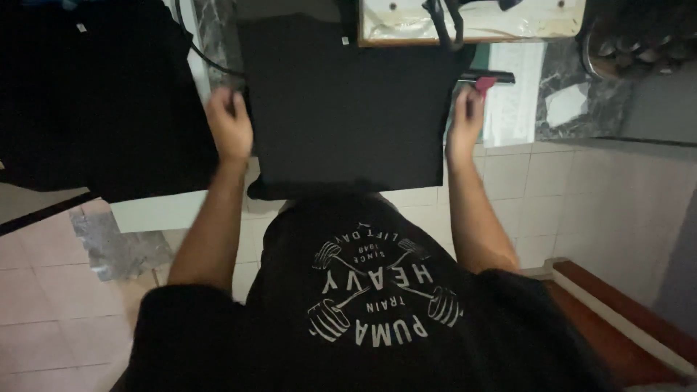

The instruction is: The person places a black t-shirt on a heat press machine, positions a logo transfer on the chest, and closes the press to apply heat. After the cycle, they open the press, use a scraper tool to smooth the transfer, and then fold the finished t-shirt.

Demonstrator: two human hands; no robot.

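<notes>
A black garment (347, 109) lies spread flat on a raised surface in front of me, its lower edge hanging over the front. My left hand (229, 125) grips the cloth at its left edge, fingers curled on the fabric. My right hand (465, 120) holds the right edge the same way. Both forearms reach forward from my black printed shirt (377, 297).
A pile of dark garments (94, 94) lies to the left. A wooden-framed board with pale padding (508, 25) stands behind, with a black and red tool (485, 78) and white paper (512, 94) on the right. Tiled floor (43, 305) lies below, a wooden rail (617, 319) at right.
</notes>
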